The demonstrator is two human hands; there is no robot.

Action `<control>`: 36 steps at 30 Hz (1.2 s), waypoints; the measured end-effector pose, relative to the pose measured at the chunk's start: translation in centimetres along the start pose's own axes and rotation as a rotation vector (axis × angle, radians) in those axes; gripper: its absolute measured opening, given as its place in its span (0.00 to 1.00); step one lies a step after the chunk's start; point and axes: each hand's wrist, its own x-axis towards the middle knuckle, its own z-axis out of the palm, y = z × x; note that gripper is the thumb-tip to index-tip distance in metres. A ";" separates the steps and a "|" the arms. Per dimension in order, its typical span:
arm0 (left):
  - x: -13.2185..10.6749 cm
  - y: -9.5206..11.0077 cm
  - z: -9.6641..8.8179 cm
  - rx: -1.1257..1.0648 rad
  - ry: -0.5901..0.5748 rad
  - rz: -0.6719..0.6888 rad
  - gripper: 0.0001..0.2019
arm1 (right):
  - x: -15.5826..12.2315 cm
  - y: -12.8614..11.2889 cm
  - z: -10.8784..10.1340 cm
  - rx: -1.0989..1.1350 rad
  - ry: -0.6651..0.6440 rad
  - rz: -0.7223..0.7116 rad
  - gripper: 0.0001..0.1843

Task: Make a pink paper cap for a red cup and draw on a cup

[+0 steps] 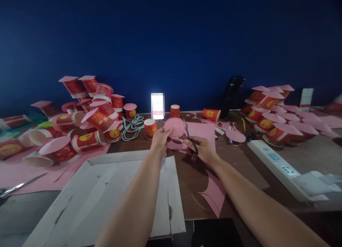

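Note:
In the middle of the head view, my left hand [160, 140] pinches the lower left edge of a round pink paper disc [175, 127]. My right hand [203, 149] is closed round the dark handles of a pair of scissors [187, 133]. Their blades point up along the disc's right edge. Below the disc hangs a pink strip of paper [178, 146]. Just behind my hands stand two red paper cups, one at the left [150, 128] and one farther back [175, 110]. A pink sheet [204, 129] lies under and beyond my right hand.
Red cups with pink paper tops pile up at left [98, 120] and right [269, 101]. A white cardboard tray [114, 190] covers the table's front left. At right lies a power strip [278, 165] with a charger. A black bottle [232, 95] leans by the blue wall; another pair of scissors [24, 184] lies left.

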 end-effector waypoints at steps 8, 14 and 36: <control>-0.1 0.0 0.1 0.005 0.018 0.023 0.17 | -0.1 -0.1 0.0 0.017 -0.002 0.019 0.30; 0.0 -0.1 0.1 0.019 0.016 0.027 0.19 | 0.0 -0.1 0.0 0.005 -0.018 0.025 0.29; -0.4 0.1 0.3 0.022 0.004 -0.006 0.18 | 0.2 0.3 -0.1 -0.068 0.023 -0.026 0.29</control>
